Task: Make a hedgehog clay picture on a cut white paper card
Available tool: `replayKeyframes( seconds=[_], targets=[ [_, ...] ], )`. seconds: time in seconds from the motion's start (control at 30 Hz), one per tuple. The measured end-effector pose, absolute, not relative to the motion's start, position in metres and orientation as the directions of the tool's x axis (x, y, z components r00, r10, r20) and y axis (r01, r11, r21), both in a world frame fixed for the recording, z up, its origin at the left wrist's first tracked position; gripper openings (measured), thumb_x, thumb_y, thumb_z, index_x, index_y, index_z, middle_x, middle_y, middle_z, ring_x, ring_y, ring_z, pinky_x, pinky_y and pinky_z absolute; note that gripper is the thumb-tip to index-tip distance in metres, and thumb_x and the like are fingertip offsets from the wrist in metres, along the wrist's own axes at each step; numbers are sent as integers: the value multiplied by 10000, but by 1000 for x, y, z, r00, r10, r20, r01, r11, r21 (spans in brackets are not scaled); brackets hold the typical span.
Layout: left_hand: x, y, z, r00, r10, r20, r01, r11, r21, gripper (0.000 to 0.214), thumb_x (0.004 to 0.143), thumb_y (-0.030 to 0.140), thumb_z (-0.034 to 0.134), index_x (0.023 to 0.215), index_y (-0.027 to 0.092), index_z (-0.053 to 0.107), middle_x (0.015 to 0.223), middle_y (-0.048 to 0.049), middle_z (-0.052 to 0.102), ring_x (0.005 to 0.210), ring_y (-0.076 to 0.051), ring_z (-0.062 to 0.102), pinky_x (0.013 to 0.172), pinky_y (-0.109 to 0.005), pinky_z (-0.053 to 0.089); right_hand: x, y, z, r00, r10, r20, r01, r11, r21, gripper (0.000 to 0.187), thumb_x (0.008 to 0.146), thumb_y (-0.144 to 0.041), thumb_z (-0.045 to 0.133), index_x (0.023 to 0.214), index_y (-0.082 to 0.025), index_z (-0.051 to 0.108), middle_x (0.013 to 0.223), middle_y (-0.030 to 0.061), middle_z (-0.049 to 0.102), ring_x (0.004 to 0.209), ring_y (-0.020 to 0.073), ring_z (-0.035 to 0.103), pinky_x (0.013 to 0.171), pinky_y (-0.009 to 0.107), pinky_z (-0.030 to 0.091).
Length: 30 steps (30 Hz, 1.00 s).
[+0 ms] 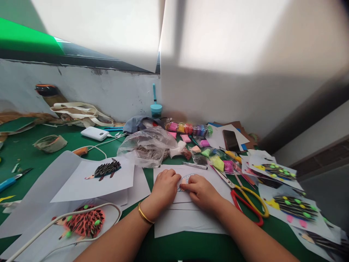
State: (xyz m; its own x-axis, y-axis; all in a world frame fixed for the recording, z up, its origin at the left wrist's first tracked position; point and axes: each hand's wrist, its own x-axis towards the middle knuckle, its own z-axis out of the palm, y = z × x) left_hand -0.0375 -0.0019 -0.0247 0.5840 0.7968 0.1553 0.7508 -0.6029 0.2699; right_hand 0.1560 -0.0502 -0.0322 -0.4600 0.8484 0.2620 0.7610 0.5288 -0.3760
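Both my hands rest on a white sheet of paper (188,218) on the green table. My left hand (165,187), with a gold bangle on the wrist, is curled with its fingertips pressed at the left side of a small drawn outline (186,179). My right hand (200,191) is also curled, its fingertips pinching or pressing at the same outline; what they hold is too small to make out. A pen (195,166) lies just beyond the sheet.
Red-and-yellow scissors (245,196) lie right of my hands. Finished hedgehog pictures lie at left (106,169) (83,222) and at right (278,171) (294,209). Behind are a crumpled plastic bag (147,145), coloured clay packets (188,128), a phone (231,140), a power bank (95,133) and a white cable (49,225).
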Motion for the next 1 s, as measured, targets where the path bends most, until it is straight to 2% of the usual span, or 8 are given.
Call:
replayKeyframes(
  seconds=[0.13, 0.33, 0.5, 0.83, 1.0],
  targets=[
    [-38, -2, -25, 581, 799, 154, 754, -600, 269, 226, 911, 195, 528, 1066, 278, 670, 1022, -39, 616, 962, -227, 531, 855, -373, 429, 158, -49, -34, -408, 870, 278, 772, 491, -403, 433, 768, -24, 526, 1082, -258, 712, 851, 38, 579, 846, 195, 526, 771, 319, 382],
    [-38, -3, -24, 584, 797, 154, 752, -603, 266, 241, 903, 168, 524, 1066, 282, 662, 1015, -33, 609, 963, -226, 528, 857, -371, 426, 158, -49, -33, -391, 889, 239, 808, 456, -373, 456, 773, -34, 513, 1107, -273, 712, 845, 37, 584, 839, 200, 530, 768, 331, 383],
    [-38, -2, -24, 588, 795, 152, 751, -606, 263, 246, 896, 151, 518, 1059, 268, 661, 1024, -41, 604, 965, -225, 526, 861, -371, 421, 158, -47, -36, -346, 903, 253, 820, 423, -386, 461, 776, -45, 523, 1152, -242, 704, 883, 55, 611, 878, 216, 543, 792, 348, 392],
    [-38, -3, -22, 586, 799, 136, 755, -599, 268, 262, 902, 157, 509, 1079, 275, 663, 1028, -47, 608, 974, -230, 530, 859, -376, 418, 168, -46, -39, -377, 877, 299, 810, 468, -352, 454, 756, -29, 548, 1072, -287, 748, 815, 33, 593, 799, 193, 532, 741, 332, 374],
    [-37, -3, -22, 582, 802, 132, 760, -594, 262, 257, 906, 158, 501, 1067, 271, 666, 1025, -49, 608, 971, -226, 531, 854, -372, 419, 170, -46, -37, -390, 870, 301, 799, 482, -359, 439, 763, -34, 548, 1081, -263, 747, 828, 43, 604, 806, 198, 538, 745, 336, 385]
  ],
)
